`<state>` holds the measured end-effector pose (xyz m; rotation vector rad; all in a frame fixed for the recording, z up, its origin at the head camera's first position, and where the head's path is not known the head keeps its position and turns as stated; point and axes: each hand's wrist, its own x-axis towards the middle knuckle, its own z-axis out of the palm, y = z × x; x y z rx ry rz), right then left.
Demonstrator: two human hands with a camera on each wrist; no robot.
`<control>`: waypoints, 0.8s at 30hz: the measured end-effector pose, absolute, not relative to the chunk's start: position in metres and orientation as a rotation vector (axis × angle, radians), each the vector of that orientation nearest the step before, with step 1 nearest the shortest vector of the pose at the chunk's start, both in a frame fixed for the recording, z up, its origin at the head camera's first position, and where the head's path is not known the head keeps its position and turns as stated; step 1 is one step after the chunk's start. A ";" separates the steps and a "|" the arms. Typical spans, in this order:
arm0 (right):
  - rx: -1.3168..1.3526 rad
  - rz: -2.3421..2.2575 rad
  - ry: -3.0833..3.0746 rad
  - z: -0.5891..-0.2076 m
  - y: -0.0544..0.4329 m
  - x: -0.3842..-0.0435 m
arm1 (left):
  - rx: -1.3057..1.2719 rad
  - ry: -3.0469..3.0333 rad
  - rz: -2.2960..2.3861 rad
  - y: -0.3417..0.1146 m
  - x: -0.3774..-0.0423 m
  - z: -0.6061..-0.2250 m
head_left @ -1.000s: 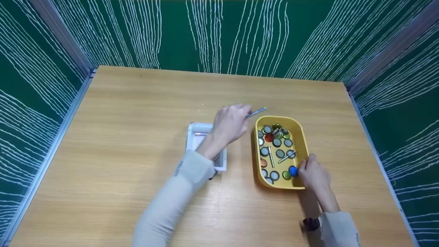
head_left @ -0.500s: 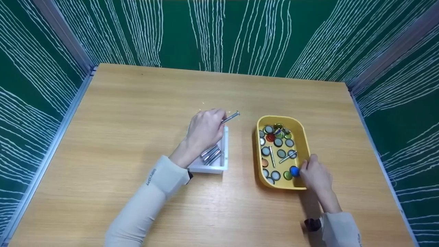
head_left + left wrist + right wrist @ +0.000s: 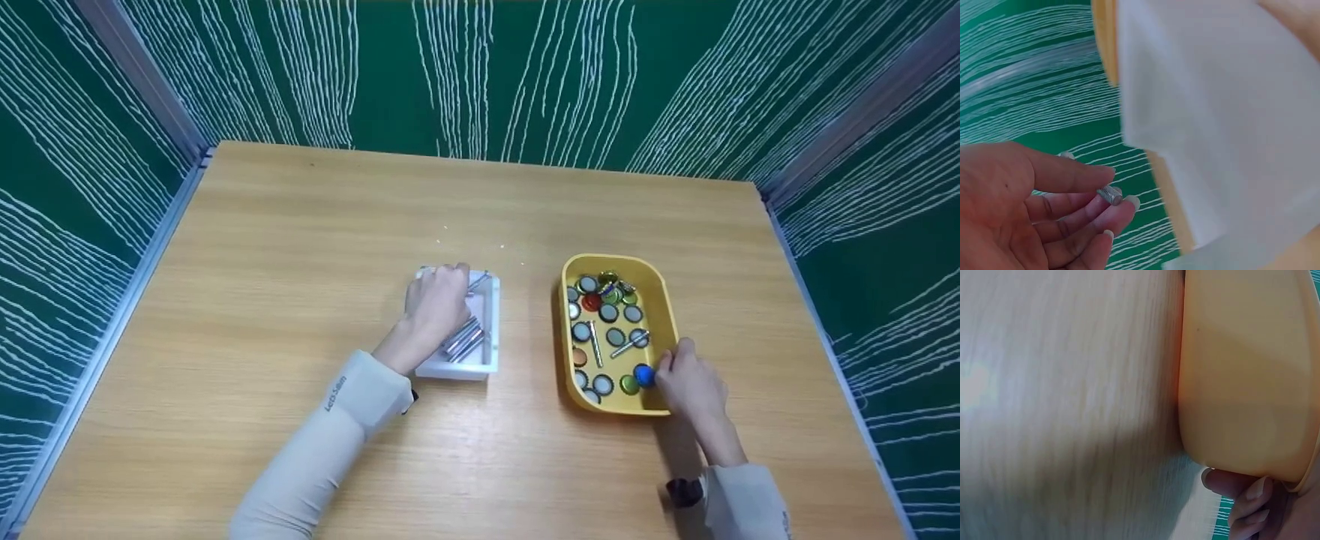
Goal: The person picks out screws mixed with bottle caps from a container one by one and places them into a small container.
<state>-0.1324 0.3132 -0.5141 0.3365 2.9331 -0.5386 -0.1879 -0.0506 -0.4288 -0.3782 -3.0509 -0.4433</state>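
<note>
In the head view my left hand (image 3: pixel 436 306) is over the white tray (image 3: pixel 491 319), pinching a metal bolt (image 3: pixel 478 281) near the tray's far end. The left wrist view shows the bolt's threaded tip (image 3: pixel 1111 195) between thumb and fingers. Several silver bolts (image 3: pixel 463 340) lie together in the white tray, partly hidden by the hand. My right hand (image 3: pixel 691 384) grips the near right rim of the yellow tray (image 3: pixel 661 311). Two bolts, one of them the bolt (image 3: pixel 595 343) on the left, lie in there among several bottle caps (image 3: pixel 608 312), mostly face down.
Both trays stand on a wooden table (image 3: pixel 300 247), with a strip of tabletop between them. Tiny pale specks lie beyond the white tray. Green walls (image 3: pixel 525 82) with white streaks enclose the table at the back and sides.
My left hand has moved left from near the yellow tray to the white tray and lowered there, with the bolt in its fingers. The right hand has stayed on the yellow rim.
</note>
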 end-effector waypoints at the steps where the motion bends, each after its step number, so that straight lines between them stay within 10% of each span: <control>1: 0.335 -0.538 2.936 -0.515 0.313 -0.132 | -0.363 -3.073 -0.444 -0.050 -0.188 -0.433; 24: 0.331 -0.565 2.905 -0.512 0.312 -0.131 | -0.138 -3.235 -0.400 -0.035 -0.198 -0.495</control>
